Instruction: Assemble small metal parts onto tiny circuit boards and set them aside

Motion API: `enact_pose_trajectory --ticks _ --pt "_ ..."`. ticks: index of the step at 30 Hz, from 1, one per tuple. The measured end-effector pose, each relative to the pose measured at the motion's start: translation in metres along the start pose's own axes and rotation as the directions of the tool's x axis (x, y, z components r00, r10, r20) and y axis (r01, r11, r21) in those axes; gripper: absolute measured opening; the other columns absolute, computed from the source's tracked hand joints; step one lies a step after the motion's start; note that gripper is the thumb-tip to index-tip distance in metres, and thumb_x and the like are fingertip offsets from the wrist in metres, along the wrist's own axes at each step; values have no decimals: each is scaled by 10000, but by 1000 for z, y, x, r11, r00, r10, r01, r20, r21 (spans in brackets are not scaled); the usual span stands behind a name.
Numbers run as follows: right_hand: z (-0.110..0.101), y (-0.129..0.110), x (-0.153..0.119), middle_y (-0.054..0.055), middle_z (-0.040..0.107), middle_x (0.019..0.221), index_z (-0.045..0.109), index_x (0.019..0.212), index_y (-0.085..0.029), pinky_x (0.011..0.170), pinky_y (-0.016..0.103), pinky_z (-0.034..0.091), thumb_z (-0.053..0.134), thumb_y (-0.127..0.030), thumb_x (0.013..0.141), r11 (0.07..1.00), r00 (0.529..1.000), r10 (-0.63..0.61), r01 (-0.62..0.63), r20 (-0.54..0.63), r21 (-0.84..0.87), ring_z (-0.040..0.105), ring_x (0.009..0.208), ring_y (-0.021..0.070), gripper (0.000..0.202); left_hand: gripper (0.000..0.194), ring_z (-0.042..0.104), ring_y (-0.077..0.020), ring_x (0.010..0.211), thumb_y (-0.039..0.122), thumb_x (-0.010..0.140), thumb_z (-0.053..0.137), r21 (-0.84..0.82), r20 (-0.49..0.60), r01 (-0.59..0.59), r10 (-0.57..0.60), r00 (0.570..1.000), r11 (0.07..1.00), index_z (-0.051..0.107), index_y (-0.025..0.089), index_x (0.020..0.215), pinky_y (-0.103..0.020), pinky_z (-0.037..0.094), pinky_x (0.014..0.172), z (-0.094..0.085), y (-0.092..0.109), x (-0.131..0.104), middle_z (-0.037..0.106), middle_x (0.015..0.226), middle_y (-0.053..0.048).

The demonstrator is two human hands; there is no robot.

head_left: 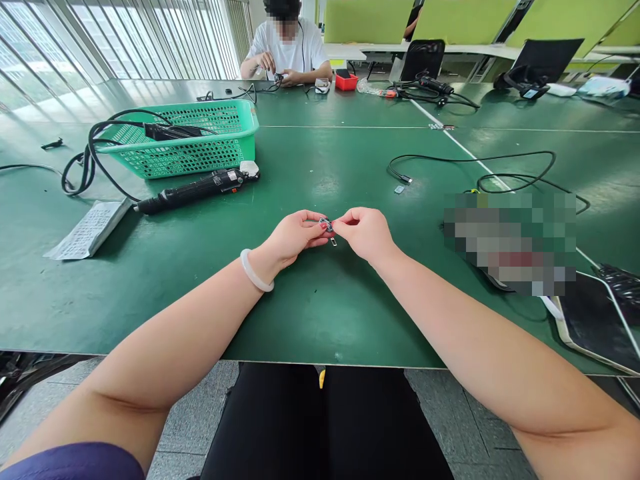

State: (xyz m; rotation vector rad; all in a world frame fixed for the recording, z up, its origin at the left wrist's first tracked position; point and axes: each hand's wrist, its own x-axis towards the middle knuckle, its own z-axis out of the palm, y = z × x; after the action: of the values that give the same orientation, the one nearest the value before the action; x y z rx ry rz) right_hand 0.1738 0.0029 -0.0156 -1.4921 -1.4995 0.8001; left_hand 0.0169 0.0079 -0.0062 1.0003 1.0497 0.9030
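Note:
Over the middle of the green table, my left hand point(300, 233) pinches a small dark-and-silver part point(327, 225) between thumb and fingers. My right hand point(366, 232) meets it from the other side, thumb and forefinger closed on the part's right edge. The fingers cover much of the part, and its exact kind is too small to make out. Just below the fingertips shows a tiny silver metal piece point(333, 242); whether it is joined to the part I cannot tell.
Left lie a green basket point(195, 155), a black electric screwdriver point(200, 189) and a paper pad point(91, 230). Right are a black cable point(450, 157), a small silver piece point(399, 189), a blurred-out object point(510, 243) and a tablet-like device point(595, 320). A person point(286, 57) sits opposite.

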Motion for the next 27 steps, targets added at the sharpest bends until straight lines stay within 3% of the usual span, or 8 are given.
enact_pose_trajectory --ticks 9,16,19,22,25,27 --pt "-1 -2 0 -60 436 472 545 478 -202 518 281 289 670 -249 599 989 993 119 -119 -2 89 353 502 90 180 109 706 -116 772 64 852 644 29 6 -25 25 1000 999 554 120 878 -336 548 892 6 1 -6 720 775 -57" --pt "-3 -2 -1 -65 384 459 492 459 -203 543 290 294 714 -341 669 983 988 152 -151 -7 103 334 502 89 335 125 711 -126 811 82 840 668 11 35 -30 30 999 999 560 125 888 -352 539 927 3 -2 -3 731 831 -71" --pt "-6 0 -1 -49 447 494 540 503 -201 564 297 325 709 -386 706 992 994 108 -106 -31 71 380 522 102 322 63 712 -122 832 89 869 626 -36 17 -19 20 1000 999 574 122 880 -336 538 936 1 -1 -2 725 871 -73" --pt "-10 3 0 -21 551 564 611 581 -200 582 306 360 681 -357 751 997 1000 21 -22 -16 -68 451 552 122 242 58 711 -119 867 80 891 573 -121 -46 -40 35 998 992 599 116 854 -302 536 944 -4 2 0 716 936 -78" --pt "-9 6 -2 6 649 700 707 701 -211 636 314 409 669 -270 775 953 986 -112 142 127 -266 534 641 146 102 72 710 -126 893 86 896 553 -187 -129 -89 65 989 978 602 118 854 -292 540 948 -10 4 2 710 987 -91" --pt "-4 7 -4 21 684 821 758 816 -229 705 325 441 689 -240 779 892 950 -201 278 239 -357 577 756 170 78 72 710 -130 893 82 895 543 -200 -176 -104 69 982 974 591 122 859 -295 542 955 -12 5 3 704 980 -90"
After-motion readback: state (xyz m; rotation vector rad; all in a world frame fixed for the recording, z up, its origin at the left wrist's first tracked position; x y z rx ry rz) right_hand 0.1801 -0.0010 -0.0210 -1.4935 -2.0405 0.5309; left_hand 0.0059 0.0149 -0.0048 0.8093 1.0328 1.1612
